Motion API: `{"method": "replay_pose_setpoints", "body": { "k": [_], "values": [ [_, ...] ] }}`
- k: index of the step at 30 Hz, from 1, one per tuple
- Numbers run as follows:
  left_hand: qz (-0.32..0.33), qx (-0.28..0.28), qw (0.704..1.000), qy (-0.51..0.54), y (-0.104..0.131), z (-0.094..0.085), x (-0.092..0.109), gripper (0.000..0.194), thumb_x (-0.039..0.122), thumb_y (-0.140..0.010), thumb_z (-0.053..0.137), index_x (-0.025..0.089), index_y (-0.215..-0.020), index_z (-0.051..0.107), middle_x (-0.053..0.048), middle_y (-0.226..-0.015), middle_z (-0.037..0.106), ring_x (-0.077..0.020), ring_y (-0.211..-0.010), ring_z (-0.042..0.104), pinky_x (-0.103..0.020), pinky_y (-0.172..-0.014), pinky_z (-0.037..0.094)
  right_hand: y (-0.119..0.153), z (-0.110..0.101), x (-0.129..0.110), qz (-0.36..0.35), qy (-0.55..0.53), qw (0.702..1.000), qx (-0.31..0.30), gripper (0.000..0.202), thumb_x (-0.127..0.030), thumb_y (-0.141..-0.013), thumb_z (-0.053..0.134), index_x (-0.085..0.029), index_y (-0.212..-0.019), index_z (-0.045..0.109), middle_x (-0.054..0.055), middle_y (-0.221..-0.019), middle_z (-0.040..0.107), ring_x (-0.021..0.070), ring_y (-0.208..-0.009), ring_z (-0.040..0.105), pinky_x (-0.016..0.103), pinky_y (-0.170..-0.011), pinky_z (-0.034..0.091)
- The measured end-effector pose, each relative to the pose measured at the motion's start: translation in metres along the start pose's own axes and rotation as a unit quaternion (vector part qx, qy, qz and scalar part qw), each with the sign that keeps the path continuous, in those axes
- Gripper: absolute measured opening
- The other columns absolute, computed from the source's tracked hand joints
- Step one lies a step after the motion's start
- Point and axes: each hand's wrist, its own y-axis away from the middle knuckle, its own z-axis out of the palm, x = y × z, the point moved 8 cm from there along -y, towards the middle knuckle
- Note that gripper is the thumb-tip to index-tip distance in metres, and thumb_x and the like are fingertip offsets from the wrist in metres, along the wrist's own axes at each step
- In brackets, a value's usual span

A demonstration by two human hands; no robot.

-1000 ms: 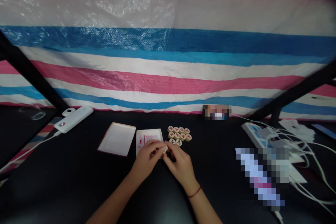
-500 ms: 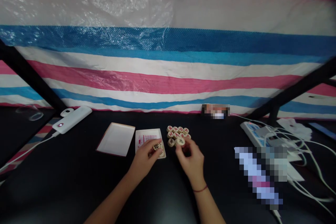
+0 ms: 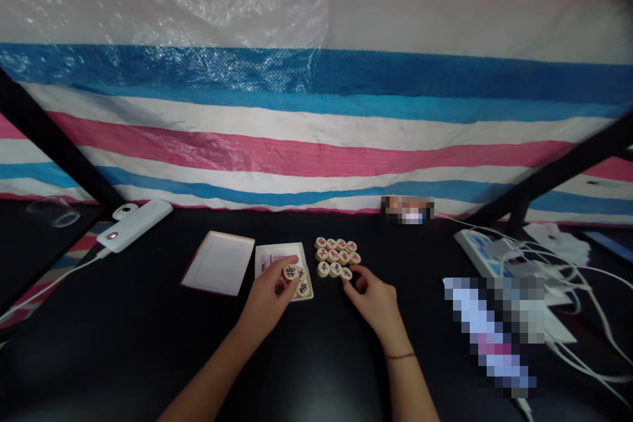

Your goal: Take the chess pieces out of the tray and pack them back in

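Observation:
My left hand is closed on a Chinese chess piece with a black character. It hovers over the small white box, where more black-marked pieces lie; the hand hides part of the box. My right hand pinches a round Chinese chess piece with thumb and index finger, at the right end of the nearest row. Beside it stand further pieces in rows, red characters in the back rows, black in the front one.
Left of the box lies a shallow box lid. A white power bank with a cable sits far left. At right are a power strip, tangled white cables and a blurred-out object. A striped sheet hangs behind.
My right hand has moved right and down, and the front row now shows three pieces. The piece in my left hand has shifted slightly left, uncovering pieces in the box.

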Motion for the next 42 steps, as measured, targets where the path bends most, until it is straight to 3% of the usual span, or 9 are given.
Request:
{"method": "replay_pose_setpoints", "body": {
  "k": [4,9,13,15,18,22,27,32,42],
  "values": [
    [0.042,-0.003,0.998,-0.051,0.001,0.0,0.006,0.034,0.022,-0.087,0.055,0.025,-0.121,0.058,-0.004,-0.114,0.068,-0.0161,-0.083,0.066,-0.031,-0.078,0.056,-0.001,-0.004,-0.001,-0.008,-0.028,1.0,0.0,0.034,-0.048,-0.08,0.055,-0.022,-0.097,0.066,-0.005,-0.056,0.055,0.0159,-0.054,0.058,0.026,-0.056,0.038],
    [0.108,-0.021,0.99,-0.093,0.006,0.009,0.016,0.041,0.015,-0.091,0.046,0.025,-0.131,0.05,-0.007,-0.127,0.061,-0.0204,-0.117,0.057,-0.039,-0.099,0.048,0.007,-0.031,-0.035,-0.077,-0.129,0.983,0.108,0.034,-0.042,-0.085,0.054,-0.019,-0.108,0.062,-0.001,-0.067,0.059,0.0149,-0.058,0.056,0.028,-0.062,0.046],
    [0.17,-0.062,0.977,-0.116,0.015,0.026,0.029,0.052,0.008,-0.091,0.039,0.026,-0.14,0.041,-0.008,-0.132,0.058,-0.0202,-0.122,0.054,-0.043,-0.105,0.045,0.023,-0.015,-0.086,-0.19,-0.229,0.955,0.01,0.025,-0.032,-0.082,0.06,-0.02,-0.104,0.06,0.0,-0.078,0.063,0.0128,-0.061,0.057,0.025,-0.061,0.049],
    [0.212,-0.076,0.966,-0.128,0.021,0.033,0.035,0.058,0.004,-0.089,0.037,0.025,-0.143,0.036,-0.009,-0.137,0.055,-0.0203,-0.125,0.052,-0.042,-0.105,0.045,0.029,-0.004,-0.101,-0.2,-0.242,0.949,-0.03,0.018,-0.03,-0.08,0.061,-0.02,-0.095,0.061,-0.002,-0.071,0.06,0.0123,-0.059,0.055,0.023,-0.058,0.048],
    [0.247,-0.074,0.956,-0.14,0.025,0.036,0.041,0.063,0.002,-0.088,0.037,0.026,-0.146,0.03,-0.009,-0.141,0.051,-0.0194,-0.127,0.051,-0.04,-0.105,0.046,0.032,0.002,-0.106,-0.19,-0.249,0.949,-0.034,0.011,-0.027,-0.081,0.059,-0.02,-0.089,0.06,-0.004,-0.063,0.055,0.0118,-0.056,0.053,0.022,-0.055,0.046],
    [0.241,-0.051,0.957,-0.156,0.023,0.03,0.043,0.055,0.01,-0.092,0.042,0.026,-0.144,0.034,-0.008,-0.137,0.055,-0.0197,-0.123,0.054,-0.038,-0.103,0.047,0.025,-0.008,-0.093,-0.169,-0.253,0.952,0.02,0.022,-0.027,-0.082,0.057,-0.02,-0.103,0.062,0.002,-0.082,0.067,0.0137,-0.065,0.06,0.024,-0.063,0.051],
    [0.217,-0.008,0.959,-0.184,0.015,0.012,0.041,0.044,0.017,-0.092,0.048,0.024,-0.136,0.046,-0.009,-0.121,0.064,-0.0218,-0.113,0.059,-0.041,-0.099,0.048,0.006,-0.028,-0.033,-0.049,-0.189,0.972,0.134,0.028,-0.034,-0.082,0.057,-0.017,-0.104,0.062,0.007,-0.091,0.067,0.0165,-0.071,0.061,0.03,-0.067,0.052],
    [0.204,0.02,0.96,-0.19,0.009,-0.003,0.038,0.035,0.018,-0.092,0.048,0.024,-0.126,0.055,-0.007,-0.118,0.064,-0.022,-0.112,0.059,-0.042,-0.1,0.048,-0.002,-0.021,-0.005,-0.046,-0.132,0.986,0.093,0.028,-0.033,-0.077,0.057,-0.017,-0.098,0.065,0.007,-0.088,0.063,0.0159,-0.065,0.054,0.031,-0.065,0.049],
    [0.193,0.01,0.962,-0.194,0.007,-0.003,0.035,0.033,0.018,-0.091,0.049,0.024,-0.122,0.058,-0.006,-0.116,0.065,-0.0214,-0.11,0.059,-0.042,-0.101,0.048,0.0,-0.007,-0.009,-0.035,-0.119,0.991,0.039,0.022,-0.039,-0.08,0.056,-0.02,-0.091,0.058,0.002,-0.078,0.059,0.0157,-0.064,0.052,0.028,-0.063,0.044]
  ]
}}
